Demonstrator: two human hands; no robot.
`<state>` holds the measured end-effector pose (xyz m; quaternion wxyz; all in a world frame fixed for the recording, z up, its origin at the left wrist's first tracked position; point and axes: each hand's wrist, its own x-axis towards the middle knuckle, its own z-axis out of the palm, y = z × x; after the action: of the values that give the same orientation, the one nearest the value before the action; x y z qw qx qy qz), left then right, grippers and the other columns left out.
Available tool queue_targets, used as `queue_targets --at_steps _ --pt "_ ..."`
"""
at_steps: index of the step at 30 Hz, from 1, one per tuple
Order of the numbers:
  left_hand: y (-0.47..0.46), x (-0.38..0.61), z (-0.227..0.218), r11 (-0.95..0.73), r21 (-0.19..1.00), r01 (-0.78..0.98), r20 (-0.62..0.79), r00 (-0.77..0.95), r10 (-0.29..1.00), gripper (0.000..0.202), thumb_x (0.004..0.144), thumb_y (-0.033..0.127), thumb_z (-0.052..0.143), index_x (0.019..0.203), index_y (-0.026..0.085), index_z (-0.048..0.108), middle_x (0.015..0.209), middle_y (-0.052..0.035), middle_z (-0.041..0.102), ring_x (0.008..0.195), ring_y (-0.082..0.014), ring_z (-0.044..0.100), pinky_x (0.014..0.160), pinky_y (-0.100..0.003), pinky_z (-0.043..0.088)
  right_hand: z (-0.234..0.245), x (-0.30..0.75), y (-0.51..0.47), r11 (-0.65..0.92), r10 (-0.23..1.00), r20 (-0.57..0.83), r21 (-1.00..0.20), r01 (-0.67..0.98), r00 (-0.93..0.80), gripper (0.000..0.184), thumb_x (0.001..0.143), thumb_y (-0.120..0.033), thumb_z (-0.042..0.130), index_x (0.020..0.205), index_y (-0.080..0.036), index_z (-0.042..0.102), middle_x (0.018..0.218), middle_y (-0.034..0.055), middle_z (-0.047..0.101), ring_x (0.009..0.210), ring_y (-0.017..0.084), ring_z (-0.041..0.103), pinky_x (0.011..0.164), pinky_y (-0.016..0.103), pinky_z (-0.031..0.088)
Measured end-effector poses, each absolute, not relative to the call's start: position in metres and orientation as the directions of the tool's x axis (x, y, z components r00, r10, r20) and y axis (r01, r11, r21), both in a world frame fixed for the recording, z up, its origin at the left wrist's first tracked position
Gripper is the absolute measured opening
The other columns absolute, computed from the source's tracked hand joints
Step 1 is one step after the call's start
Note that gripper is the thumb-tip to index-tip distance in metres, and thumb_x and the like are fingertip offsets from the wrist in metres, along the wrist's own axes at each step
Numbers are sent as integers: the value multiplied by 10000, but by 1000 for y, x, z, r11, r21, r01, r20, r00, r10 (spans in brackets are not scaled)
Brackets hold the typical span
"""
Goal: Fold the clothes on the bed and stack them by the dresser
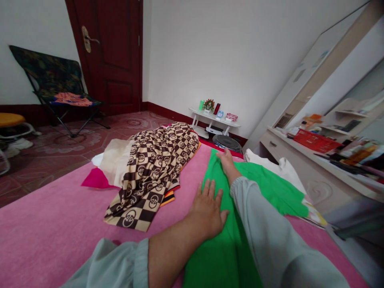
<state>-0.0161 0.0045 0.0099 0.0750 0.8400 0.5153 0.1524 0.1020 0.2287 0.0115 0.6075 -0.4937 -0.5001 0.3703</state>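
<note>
A green garment (223, 256) is spread over the pink bed cover (48, 236), one narrow part running away from me and another part (270, 186) stretching to the right. My left hand (208, 210) lies flat on its left edge, fingers extended and holding nothing. Farther off, my right hand (228, 163) has its fingers closed on the garment near its far end. To the left rests a heap of clothes topped by a brown-and-beige checked garment (159, 164). A white garment (273, 162) lies partly behind the green one at the right.
A dresser (288, 164) with a red basket (316, 140) and clutter stands close on the right. Beyond the bed is a low white shelf (214, 116). At the left are a folding chair (48, 72) and a yellow-topped stool (11, 119) near a dark red door (115, 48).
</note>
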Motion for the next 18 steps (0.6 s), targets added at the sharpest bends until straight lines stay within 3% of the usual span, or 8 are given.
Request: queue_targets --at_steps 2,4,7,9,12,15,18 --pt "4 -16 9 -451 277 849 196 409 891 671 914 555 277 1425 132 379 1517 -187 224 1412 -354 134 1123 -571 109 20 102 211 350 918 376 -917 191 124 548 604 -196 706 1135 -238 575 1358 30 510 1332 185 352 1131 405 224" --pt "3 -15 10 -469 263 843 217 422 880 651 920 533 288 1412 121 397 1505 -186 264 1407 -348 166 1126 -561 125 25 109 191 489 866 493 -796 358 -87 463 678 -272 689 1131 -246 598 1337 26 539 1323 180 372 1146 392 184" --pt "1 -16 10 -584 237 776 264 527 808 582 945 462 286 1385 111 432 1478 -184 332 1388 -311 254 1139 -505 159 24 142 167 507 857 426 -593 626 -290 387 776 -326 630 1152 -243 602 1311 55 568 1305 222 411 1137 455 184" --pt "0 -16 9 -643 232 730 290 579 762 536 956 418 284 1372 123 447 1470 -176 352 1379 -289 283 1138 -466 194 24 175 158 348 920 326 -418 839 -220 396 790 -298 618 1175 -209 592 1321 108 556 1282 286 438 1105 530 204" --pt "0 -16 8 -667 236 707 308 597 741 503 960 398 292 1365 150 458 1474 -170 348 1380 -293 279 1124 -452 235 35 220 153 113 932 360 -182 977 -41 421 811 -228 567 1228 -171 561 1306 157 558 1191 317 522 1022 501 343" --pt "1 -17 6 -686 235 689 312 615 724 488 960 399 299 1364 179 461 1477 -165 343 1381 -295 277 1120 -470 232 52 241 145 -35 916 394 -95 995 70 359 841 -243 517 1184 -177 597 1086 138 678 1025 285 622 888 402 453" --pt "0 -17 5 -692 241 680 301 625 720 497 956 419 304 1376 196 448 1493 -156 316 1394 -293 244 1125 -484 210 56 236 133 -104 936 328 -91 990 128 365 814 -403 580 1090 -172 643 913 127 706 913 284 651 814 384 471"
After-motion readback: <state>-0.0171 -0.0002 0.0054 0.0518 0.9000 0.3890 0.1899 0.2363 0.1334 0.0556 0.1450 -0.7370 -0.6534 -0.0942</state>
